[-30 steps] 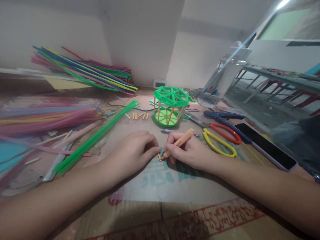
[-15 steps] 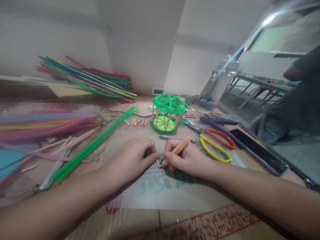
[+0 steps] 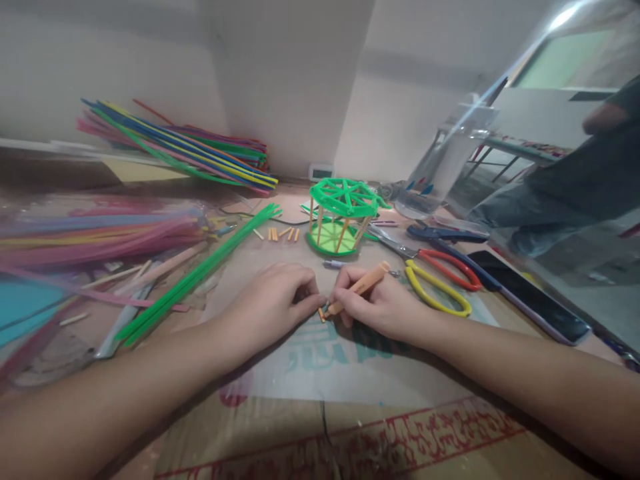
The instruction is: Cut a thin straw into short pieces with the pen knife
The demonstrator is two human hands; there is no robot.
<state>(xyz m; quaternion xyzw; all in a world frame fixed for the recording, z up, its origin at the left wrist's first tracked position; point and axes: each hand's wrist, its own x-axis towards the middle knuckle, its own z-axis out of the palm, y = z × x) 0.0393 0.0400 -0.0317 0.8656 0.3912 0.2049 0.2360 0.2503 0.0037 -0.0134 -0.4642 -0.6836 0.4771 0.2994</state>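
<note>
My right hand (image 3: 373,300) is closed around an orange marker (image 3: 367,280), its tip pointing down and to the left. The tip meets a short orange stick (image 3: 321,315) just above the white sheet (image 3: 320,380). Thumb and fingertips of my left hand (image 3: 280,297) pinch that little stick from the left side. Beyond my hands stands a small round frame (image 3: 345,198) with a green spoked top, thin upright sticks and a green base. Several short orange stick pieces (image 3: 273,234) lie left of the frame.
Scissors (image 3: 440,283) with red and yellow handles, pliers (image 3: 440,233) and a phone (image 3: 535,293) lie at the right. Green pipe cleaners (image 3: 200,277) and bundled colourful ones (image 3: 185,147) are on the left. A water bottle (image 3: 425,180) stands behind; a person (image 3: 565,160) is nearby.
The view has tilted down slightly and shifted left, so things appear higher and further right. Both hands keep their hold on the stick and marker. The person at the right has shifted a little.
</note>
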